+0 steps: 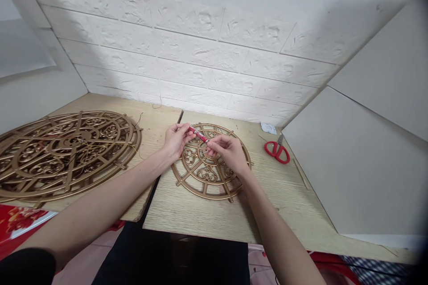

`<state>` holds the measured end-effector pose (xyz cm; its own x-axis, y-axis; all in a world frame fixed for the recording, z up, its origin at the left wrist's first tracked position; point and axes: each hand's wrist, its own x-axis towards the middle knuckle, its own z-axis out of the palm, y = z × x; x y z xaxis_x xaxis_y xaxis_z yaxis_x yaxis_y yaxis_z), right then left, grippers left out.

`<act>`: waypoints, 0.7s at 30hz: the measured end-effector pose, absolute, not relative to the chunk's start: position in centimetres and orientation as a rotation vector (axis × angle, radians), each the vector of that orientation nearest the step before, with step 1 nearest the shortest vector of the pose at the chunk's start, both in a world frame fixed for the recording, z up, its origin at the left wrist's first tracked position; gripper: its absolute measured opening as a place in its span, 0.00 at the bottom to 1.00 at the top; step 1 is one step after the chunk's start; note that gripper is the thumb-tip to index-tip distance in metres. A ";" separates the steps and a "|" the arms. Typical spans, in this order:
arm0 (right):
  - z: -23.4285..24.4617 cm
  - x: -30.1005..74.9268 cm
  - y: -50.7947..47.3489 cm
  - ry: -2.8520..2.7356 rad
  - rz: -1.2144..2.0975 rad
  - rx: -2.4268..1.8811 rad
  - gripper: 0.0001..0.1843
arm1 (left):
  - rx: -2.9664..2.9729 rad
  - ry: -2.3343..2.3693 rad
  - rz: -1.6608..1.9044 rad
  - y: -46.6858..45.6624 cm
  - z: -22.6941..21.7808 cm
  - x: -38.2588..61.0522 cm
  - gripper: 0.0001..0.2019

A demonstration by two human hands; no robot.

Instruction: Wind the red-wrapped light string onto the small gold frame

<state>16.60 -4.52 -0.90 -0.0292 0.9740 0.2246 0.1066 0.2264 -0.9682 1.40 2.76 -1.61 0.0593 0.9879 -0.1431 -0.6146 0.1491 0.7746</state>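
Observation:
A slim red tube with pale markings, about as long as a pen, is held between both hands in the middle of the head view. The fingers of my left hand pinch its upper left end. At its lower right end, my right hand grips it with thumb and fingers. Under both hands lies a round gold openwork panel with scroll ornaments, flat on the wooden board. The tube and hands cover part of its centre. What exactly the tube is, I cannot make out.
Several similar gold panels are stacked at the left, with thin wire or thread across them. Red-handled scissors lie at the right, near a small white packet and a thin stick. A white brick-patterned wall closes the back.

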 end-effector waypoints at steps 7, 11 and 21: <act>-0.9 16.7 -4.5 -1.456 1.072 -1.006 0.16 | 0.625 0.773 1.300 2.4 -1.9 1.5 0.06; -0.7 16.6 -4.6 -1.443 1.114 -0.967 0.15 | 0.631 0.745 1.269 2.4 -2.0 1.6 0.05; -1.5 16.8 -4.3 -1.409 1.025 -0.951 0.10 | 0.610 0.697 1.190 2.7 -1.3 1.1 0.05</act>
